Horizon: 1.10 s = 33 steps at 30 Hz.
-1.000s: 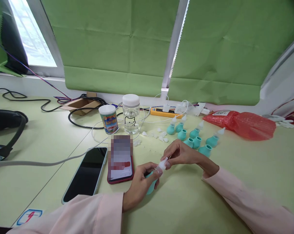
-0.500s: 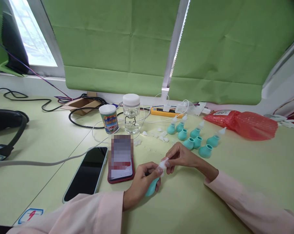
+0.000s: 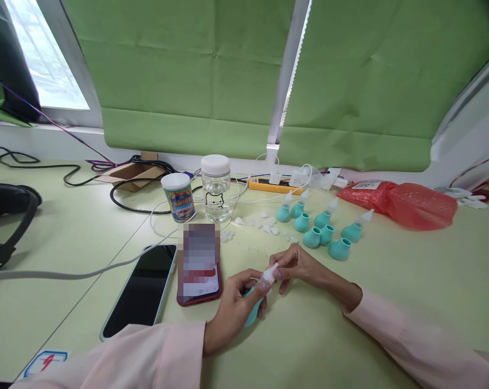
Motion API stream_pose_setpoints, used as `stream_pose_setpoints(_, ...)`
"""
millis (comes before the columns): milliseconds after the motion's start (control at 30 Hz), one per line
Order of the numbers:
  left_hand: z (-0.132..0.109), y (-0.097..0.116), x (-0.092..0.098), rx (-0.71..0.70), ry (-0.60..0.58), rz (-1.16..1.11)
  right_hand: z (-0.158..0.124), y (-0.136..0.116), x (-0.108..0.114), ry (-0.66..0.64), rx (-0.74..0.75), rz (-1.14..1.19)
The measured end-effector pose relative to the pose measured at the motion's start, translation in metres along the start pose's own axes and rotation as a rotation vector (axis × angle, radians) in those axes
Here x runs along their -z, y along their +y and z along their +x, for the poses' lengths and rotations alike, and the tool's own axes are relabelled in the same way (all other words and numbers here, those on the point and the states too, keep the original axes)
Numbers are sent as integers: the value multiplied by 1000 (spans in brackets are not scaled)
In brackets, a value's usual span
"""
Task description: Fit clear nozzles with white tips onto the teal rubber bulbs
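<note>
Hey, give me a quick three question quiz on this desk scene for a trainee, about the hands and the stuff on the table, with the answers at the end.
1. True or false: the right hand pinches the white tip of a teal bulb.
2. Which hand wraps that bulb? A: left hand; B: right hand; C: both.
3. What stands just left of the jar?

Key: 1 true; 2 A; 3 the can.
</note>
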<state>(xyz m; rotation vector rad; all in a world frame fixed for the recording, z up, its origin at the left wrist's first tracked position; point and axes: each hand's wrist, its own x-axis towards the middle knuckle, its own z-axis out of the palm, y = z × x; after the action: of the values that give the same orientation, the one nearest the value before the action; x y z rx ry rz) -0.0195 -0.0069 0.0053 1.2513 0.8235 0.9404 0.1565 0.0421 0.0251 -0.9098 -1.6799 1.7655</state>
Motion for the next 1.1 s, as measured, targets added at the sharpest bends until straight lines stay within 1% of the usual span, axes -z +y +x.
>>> stream_pose_setpoints(167,0,1,0,53,-34,-70,-2,-4,-6,65,13,-6)
stream_pose_setpoints(267,1,3,2,48,-30,-128,-5,-20,-8,131,78,-175)
stream_pose_setpoints(333,2,2,5,-2,22,-137,-9,-38,-4,201,137,-333)
stream_pose_setpoints(400,3,0,7,-38,84,-143,-14,-59,6,344,221,-463)
stream_pose_setpoints(467,4,-2,7,-29,110,-150,-18,-75,22,577,332,-571)
stream_pose_setpoints(533,4,-3,7,-5,97,-128,-17,-82,40,804,395,-686)
stream_pose_setpoints(567,3,-3,6,-2,90,-99,-15,-82,49,885,401,-757)
stream_pose_setpoints(600,3,-3,6,-4,82,-70,-12,-79,58,931,391,-829)
stream_pose_setpoints(667,2,-2,5,-11,67,-29,-5,-69,72,964,358,-951)
stream_pose_setpoints(800,2,0,5,-14,57,1,7,-45,88,1003,298,-1043)
stream_pose_setpoints(967,3,-2,6,-23,46,39,12,-34,97,1064,313,-1079)
stream_pose_setpoints(1100,4,-2,6,-13,41,73,14,-34,96,1060,302,-1108)
